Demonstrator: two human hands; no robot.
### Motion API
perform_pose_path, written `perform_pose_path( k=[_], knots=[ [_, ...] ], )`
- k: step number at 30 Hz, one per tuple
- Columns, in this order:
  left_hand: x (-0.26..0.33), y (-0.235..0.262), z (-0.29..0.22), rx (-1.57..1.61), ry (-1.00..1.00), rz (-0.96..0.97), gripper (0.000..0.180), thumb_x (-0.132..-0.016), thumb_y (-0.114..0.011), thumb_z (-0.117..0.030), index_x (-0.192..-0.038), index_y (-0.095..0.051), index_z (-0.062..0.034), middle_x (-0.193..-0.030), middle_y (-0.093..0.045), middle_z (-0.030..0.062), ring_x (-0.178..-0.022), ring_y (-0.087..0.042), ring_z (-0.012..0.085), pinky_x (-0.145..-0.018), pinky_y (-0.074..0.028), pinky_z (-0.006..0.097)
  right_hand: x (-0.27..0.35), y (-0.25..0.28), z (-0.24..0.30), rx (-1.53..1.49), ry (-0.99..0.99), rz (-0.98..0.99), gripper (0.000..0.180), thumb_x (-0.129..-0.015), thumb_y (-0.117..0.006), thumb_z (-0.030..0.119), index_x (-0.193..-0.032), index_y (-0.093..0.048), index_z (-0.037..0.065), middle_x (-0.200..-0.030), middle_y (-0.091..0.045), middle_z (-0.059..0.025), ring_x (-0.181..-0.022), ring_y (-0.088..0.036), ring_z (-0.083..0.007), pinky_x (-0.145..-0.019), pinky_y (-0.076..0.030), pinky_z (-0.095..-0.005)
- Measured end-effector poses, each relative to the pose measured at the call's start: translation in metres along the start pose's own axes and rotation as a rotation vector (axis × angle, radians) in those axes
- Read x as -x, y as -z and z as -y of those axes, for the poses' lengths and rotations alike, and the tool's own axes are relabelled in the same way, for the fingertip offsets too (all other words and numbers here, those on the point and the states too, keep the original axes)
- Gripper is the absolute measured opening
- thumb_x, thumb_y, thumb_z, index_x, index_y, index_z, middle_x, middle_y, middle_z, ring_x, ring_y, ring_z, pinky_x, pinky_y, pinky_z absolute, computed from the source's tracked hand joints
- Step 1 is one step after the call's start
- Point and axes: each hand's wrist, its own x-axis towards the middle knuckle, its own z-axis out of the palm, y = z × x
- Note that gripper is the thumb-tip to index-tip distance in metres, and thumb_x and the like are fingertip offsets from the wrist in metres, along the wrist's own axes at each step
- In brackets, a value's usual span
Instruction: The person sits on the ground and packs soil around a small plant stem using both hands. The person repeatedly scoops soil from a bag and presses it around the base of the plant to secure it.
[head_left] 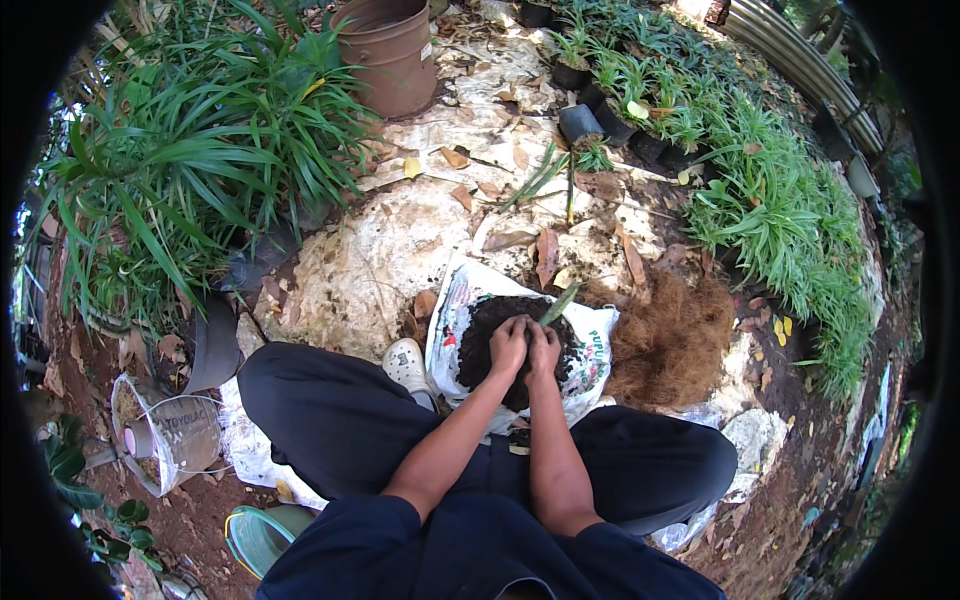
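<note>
Both hands are close together over dark soil (482, 332) that lies in an opened white printed sack (452, 300) between my knees. My left hand (508, 345) has its fingers curled inward against my right hand (543, 349). A green plant cutting (561, 302) with a long stiff leaf slants up to the right from between them. The two hands are closed around its lower end, which the fingers and soil hide. Coarse brown coconut fibre (675, 340) lies in a heap just right of the sack.
Long-leaved plants (210, 140) crowd the left, with a large brown pot (388, 60) behind. Rows of potted striped plants (770, 190) fill the right. A clear bucket (185, 435) and a green pail (265, 535) stand at the lower left. Dry leaves are scattered about.
</note>
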Motion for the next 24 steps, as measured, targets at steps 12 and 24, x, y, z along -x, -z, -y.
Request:
perform_pose_path(
  k=[12,24],
  knots=[
    [-0.008,0.016,0.028,-0.582,-0.220,0.202,0.047,-0.080,-0.063,-0.009,-0.127,-0.057,-0.0101,-0.138,-0.048,0.0182,-0.128,-0.046,0.0352,-0.106,-0.039,0.044,-0.008,0.008,0.004,0.000,0.162,-0.294,0.031,-0.078,-0.075,0.022,-0.095,-0.061,0.000,-0.093,-0.063,-0.0066,-0.083,-0.056,-0.0161,-0.078,-0.045,-0.0294],
    [0.006,0.013,0.040,-0.854,-0.115,0.306,0.036,-0.078,-0.072,-0.012,-0.112,-0.063,-0.0060,-0.126,-0.050,0.0189,-0.116,-0.051,0.0412,-0.097,-0.045,0.047,-0.006,0.012,0.009,-0.027,0.103,-0.253,0.034,-0.076,-0.074,0.026,-0.097,-0.062,0.002,-0.093,-0.061,-0.0072,-0.083,-0.056,-0.0184,-0.079,-0.046,-0.0328]
  ],
)
